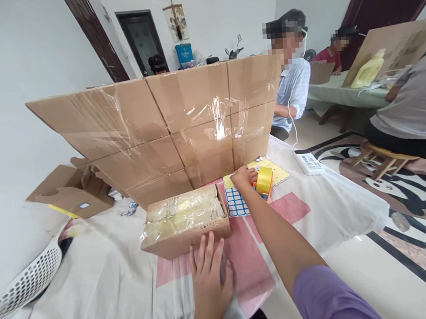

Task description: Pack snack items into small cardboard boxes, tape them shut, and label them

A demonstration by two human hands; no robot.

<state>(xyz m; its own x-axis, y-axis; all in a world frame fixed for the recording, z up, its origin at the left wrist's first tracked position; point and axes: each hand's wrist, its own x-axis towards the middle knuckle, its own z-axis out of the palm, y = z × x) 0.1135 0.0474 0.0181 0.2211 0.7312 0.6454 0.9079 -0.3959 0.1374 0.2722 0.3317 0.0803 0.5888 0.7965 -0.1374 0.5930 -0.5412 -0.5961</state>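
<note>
My left hand (pixel 209 271) is open, its fingers spread against the near side of a small cardboard box (pixel 184 244). Clear tape covers the top of that box. Stretched farther out, my right hand (pixel 244 177) has its fingers curled, and their tips are hidden. Right beside those fingers is an orange tape dispenser (pixel 271 187) with a roll of yellowish tape (pixel 264 179). Under and around the right hand lie a sheet of blue-framed labels (pixel 237 204) and a yellow dotted sheet (pixel 281 171).
A tall wall of taped cardboard (pixel 199 126) stands behind the small box. An opened carton (pixel 87 192) is at left, with a white perforated basket (pixel 32 281) nearer me. A white power bank (pixel 308 162) sits at the table's right edge. A co-worker (pixel 291 86) stands beyond; others sit at right.
</note>
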